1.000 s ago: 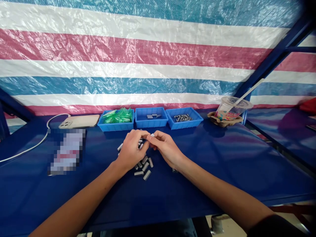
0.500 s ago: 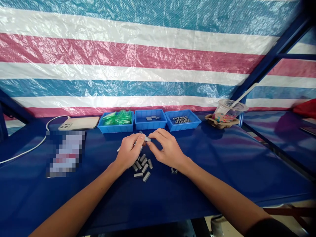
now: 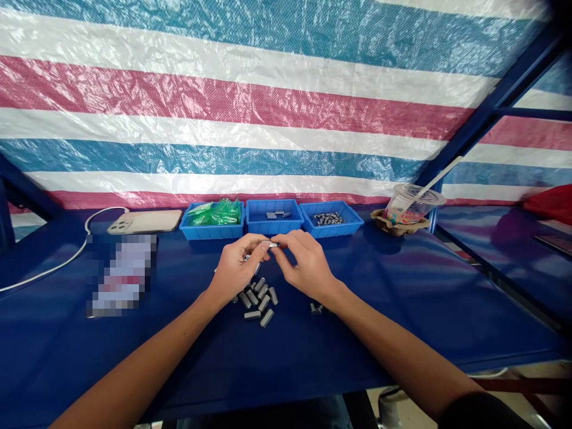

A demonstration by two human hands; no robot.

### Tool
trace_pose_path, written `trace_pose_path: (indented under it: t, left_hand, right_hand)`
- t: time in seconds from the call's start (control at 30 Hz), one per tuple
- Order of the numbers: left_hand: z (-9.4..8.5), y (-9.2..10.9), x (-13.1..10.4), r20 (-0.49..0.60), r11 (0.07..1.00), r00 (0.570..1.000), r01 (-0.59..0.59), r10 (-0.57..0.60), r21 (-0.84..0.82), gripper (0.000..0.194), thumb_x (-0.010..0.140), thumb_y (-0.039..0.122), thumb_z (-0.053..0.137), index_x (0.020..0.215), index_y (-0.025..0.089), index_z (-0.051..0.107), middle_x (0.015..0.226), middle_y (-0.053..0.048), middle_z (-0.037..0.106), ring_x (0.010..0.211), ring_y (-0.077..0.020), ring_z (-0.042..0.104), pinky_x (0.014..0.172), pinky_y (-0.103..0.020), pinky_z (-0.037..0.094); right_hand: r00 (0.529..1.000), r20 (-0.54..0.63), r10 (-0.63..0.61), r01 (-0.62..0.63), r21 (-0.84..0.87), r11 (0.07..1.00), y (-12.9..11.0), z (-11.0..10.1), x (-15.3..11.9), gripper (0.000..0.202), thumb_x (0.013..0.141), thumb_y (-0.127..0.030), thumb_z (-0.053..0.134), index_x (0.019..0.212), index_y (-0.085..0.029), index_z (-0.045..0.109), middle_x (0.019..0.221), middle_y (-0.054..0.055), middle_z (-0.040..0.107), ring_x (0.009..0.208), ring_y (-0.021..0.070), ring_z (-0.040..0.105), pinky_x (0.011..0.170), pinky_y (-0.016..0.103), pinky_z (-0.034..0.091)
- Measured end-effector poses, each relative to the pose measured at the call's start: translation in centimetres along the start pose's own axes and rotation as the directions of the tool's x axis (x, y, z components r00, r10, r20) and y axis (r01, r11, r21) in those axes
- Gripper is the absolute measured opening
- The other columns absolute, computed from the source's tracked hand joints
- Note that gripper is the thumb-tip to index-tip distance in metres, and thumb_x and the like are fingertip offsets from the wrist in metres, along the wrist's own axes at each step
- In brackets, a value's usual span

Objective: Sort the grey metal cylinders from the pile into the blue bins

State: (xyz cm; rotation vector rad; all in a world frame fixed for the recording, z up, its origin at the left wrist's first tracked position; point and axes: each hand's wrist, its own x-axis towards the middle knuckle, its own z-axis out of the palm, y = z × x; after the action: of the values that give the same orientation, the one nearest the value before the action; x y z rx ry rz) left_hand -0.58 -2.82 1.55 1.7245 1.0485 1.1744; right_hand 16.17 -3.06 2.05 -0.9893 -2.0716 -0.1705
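Observation:
My left hand [image 3: 239, 263] is closed, thumb against fingers, around a small silver hex standoff [image 3: 272, 245]. Another bit of metal shows inside that palm, partly covered by the thumb. Thumb and forefinger of my right hand [image 3: 307, 263] pinch at the standoff's right end; whether a screw sits there is too small to tell. Below the hands, several loose hex standoffs [image 3: 263, 302] lie in a group on the blue table [image 3: 286, 363]. A few small screws [image 3: 316, 308] rest beside my right wrist, partly hidden by it.
Three blue bins line the back: one with green plastic packets [image 3: 218, 212], a middle bin [image 3: 274, 226] with several standoffs, and a right bin [image 3: 335, 230] of screws. A phone [image 3: 147, 221], a white cable [image 3: 53, 274] and a blurred-out flat item [image 3: 125, 274] lie left. A plastic cup [image 3: 406, 205] stands right.
My fingertips have drawn closer together around the standoff, so less of it shows. The view has shifted slightly; the loose standoffs and bins stay put.

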Motion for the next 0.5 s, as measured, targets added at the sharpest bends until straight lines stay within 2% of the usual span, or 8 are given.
trace_pose_path:
  t: [0.07, 0.13, 0.2, 0.23, 0.3, 0.37, 0.43, 0.5]
  left_hand:
    - [-0.1, 0.3, 0.0, 0.014, 0.997, 1.0, 0.012, -0.013, 0.073, 0.033, 0.09, 0.041, 0.045, 0.106, 0.016, 0.059, 0.08, -0.004, 0.067, 0.077, -0.0165, 0.064, 0.069, -0.026, 0.049]
    - [-0.4, 0.6, -0.2, 0.067, 0.98, 0.998, -0.025, 0.012, 0.196, 0.031, 0.091, 0.039, 0.043, 0.109, 0.018, 0.058, 0.081, -0.004, 0.067, 0.076, -0.0166, 0.063, 0.067, -0.027, 0.048]
    - [-0.8, 1.0, -0.3, 0.205, 0.928, 0.975, -0.149, 0.082, 0.342, 0.025, 0.089, 0.033, 0.046, 0.104, 0.02, 0.06, 0.082, -0.003, 0.066, 0.077, -0.0175, 0.062, 0.07, -0.028, 0.047]
    - [-1.0, 1.2, -0.4, 0.305, 0.887, 0.946, -0.233, 0.112, 0.398, 0.021, 0.086, 0.031, 0.05, 0.101, 0.021, 0.062, 0.084, -0.004, 0.066, 0.082, -0.0187, 0.062, 0.074, -0.03, 0.046]
    - [-1.3, 1.5, -0.7, 0.508, 0.807, 0.852, -0.386, 0.127, 0.446, 0.018, 0.08, 0.027, 0.058, 0.098, 0.023, 0.064, 0.092, -0.004, 0.065, 0.092, -0.0217, 0.059, 0.084, -0.034, 0.042]
    - [-1.4, 1.7, -1.0, 0.639, 0.765, 0.764, -0.464, 0.091, 0.446, 0.018, 0.077, 0.025, 0.063, 0.094, 0.025, 0.066, 0.097, -0.004, 0.064, 0.097, -0.0229, 0.056, 0.09, -0.036, 0.038]
    - [-1.2, 1.7, -1.2, 0.672, 0.748, 0.738, -0.478, 0.058, 0.46, 0.012, 0.078, 0.022, 0.061, 0.089, 0.024, 0.067, 0.094, -0.003, 0.063, 0.093, -0.0216, 0.056, 0.089, -0.036, 0.036]
    - [-0.6, 1.6, -1.3, 0.638, 0.733, 0.768, -0.464, 0.055, 0.497, 0.007, 0.08, 0.021, 0.059, 0.082, 0.022, 0.065, 0.088, -0.002, 0.063, 0.088, -0.0207, 0.056, 0.086, -0.036, 0.036]
  right_hand:
    - [0.998, -0.058, -0.003, -0.002, -0.083, 0.997, 1.0, -0.4, 1.1, 0.017, 0.091, -0.025, 0.046, 0.097, -0.018, 0.061, 0.077, 0.006, 0.063, 0.074, 0.0201, 0.055, 0.07, 0.034, 0.042]
    - [0.991, -0.122, 0.054, -0.073, -0.156, 0.985, 2.3, -0.8, 2.1, 0.022, 0.091, -0.029, 0.047, 0.104, -0.017, 0.06, 0.081, 0.008, 0.064, 0.078, 0.0225, 0.056, 0.073, 0.037, 0.042]
    - [0.977, -0.164, 0.136, -0.169, -0.206, 0.964, 3.6, -1.3, 2.6, 0.034, 0.088, -0.036, 0.052, 0.115, -0.015, 0.056, 0.088, 0.01, 0.064, 0.085, 0.0259, 0.056, 0.077, 0.04, 0.043]
    - [0.972, -0.165, 0.167, -0.199, -0.208, 0.958, 4.0, -1.5, 2.5, 0.038, 0.088, -0.037, 0.052, 0.119, -0.015, 0.054, 0.09, 0.011, 0.064, 0.086, 0.0268, 0.055, 0.078, 0.041, 0.043]
    - [0.973, -0.115, 0.202, -0.219, -0.169, 0.961, 4.5, -1.8, 1.7, 0.038, 0.087, -0.036, 0.052, 0.118, -0.015, 0.054, 0.088, 0.01, 0.064, 0.085, 0.0265, 0.055, 0.079, 0.042, 0.044]
    - [0.976, -0.034, 0.216, -0.218, -0.091, 0.972, 4.4, -1.8, 0.7, 0.03, 0.087, -0.032, 0.052, 0.111, -0.015, 0.058, 0.082, 0.007, 0.064, 0.081, 0.0244, 0.056, 0.082, 0.042, 0.044]
    - [0.975, 0.028, 0.221, -0.221, -0.009, 0.975, 3.7, -1.6, -0.1, 0.023, 0.087, -0.029, 0.053, 0.104, -0.017, 0.061, 0.078, 0.006, 0.064, 0.079, 0.0226, 0.057, 0.083, 0.041, 0.045]
    - [0.976, 0.073, 0.206, -0.21, 0.069, 0.975, 2.7, -1.3, -0.4, 0.019, 0.087, -0.027, 0.053, 0.101, -0.018, 0.062, 0.077, 0.005, 0.064, 0.079, 0.0214, 0.057, 0.081, 0.039, 0.046]
